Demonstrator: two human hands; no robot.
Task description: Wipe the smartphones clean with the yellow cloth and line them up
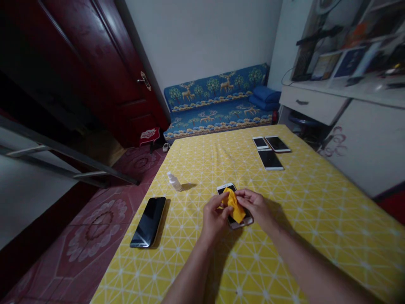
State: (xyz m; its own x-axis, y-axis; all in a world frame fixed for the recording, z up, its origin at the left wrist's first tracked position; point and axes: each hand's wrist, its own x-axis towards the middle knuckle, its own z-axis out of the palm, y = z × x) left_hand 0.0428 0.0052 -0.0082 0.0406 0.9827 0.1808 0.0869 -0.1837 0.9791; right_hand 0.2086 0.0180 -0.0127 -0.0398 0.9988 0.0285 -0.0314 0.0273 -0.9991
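Note:
A yellow cloth (236,210) is pinched between my two hands, over a white-framed smartphone (238,224) that lies face up on the table. My left hand (215,214) grips the cloth's left side with thumb and fingers. On the right edge of the cloth, my right hand (255,203) has its fingertips closed. The cloth covers most of the phone's dark screen; the phone's top and bottom ends show. A small white bottle (175,182) stands to the left of the hands. Nearer the table's left edge lies a black smartphone (148,223).
A yellow patterned tablecloth (202,169) covers the table. At the far right lie a small white phone (260,142), a dark-screened phone (277,144) and another white-edged phone (270,160). Beyond the table stands a blue sofa (215,103); a white cabinet (363,139) is on the right.

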